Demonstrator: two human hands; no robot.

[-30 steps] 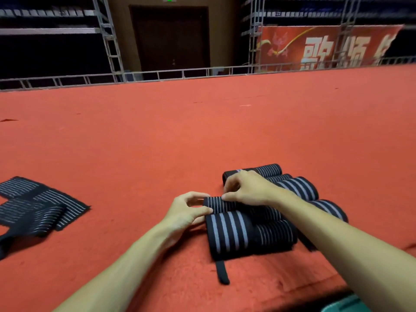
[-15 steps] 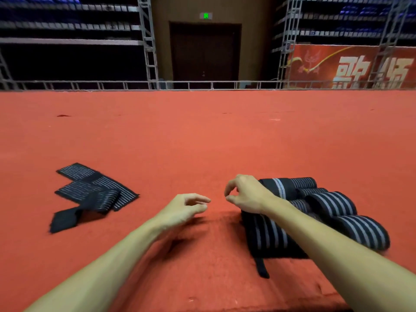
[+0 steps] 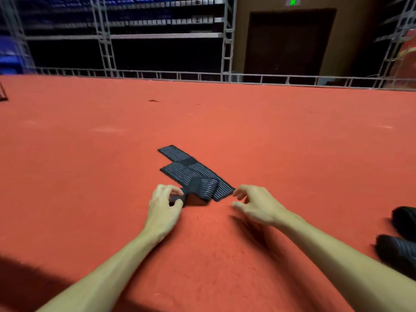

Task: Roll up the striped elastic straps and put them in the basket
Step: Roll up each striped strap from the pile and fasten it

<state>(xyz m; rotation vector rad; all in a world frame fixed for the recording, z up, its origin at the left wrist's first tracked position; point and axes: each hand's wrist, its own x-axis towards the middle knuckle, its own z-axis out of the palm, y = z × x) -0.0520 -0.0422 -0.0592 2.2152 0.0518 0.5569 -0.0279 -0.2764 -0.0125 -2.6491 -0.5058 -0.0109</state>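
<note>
Left hand point(image 3: 165, 206) now pinches strap point(image 3: 198, 176) angled far-left.

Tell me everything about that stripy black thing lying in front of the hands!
The strap pile is black stretchy-looking fabric with thin pale stripes running lengthwise. It lies unrolled on the red carpet, flat lengths overlapping crookedly, one part folded into a hump at the front. The left hand pinches its plain black end there. The right hand hovers open beside its near right corner; touching or not is unclear.
</note>
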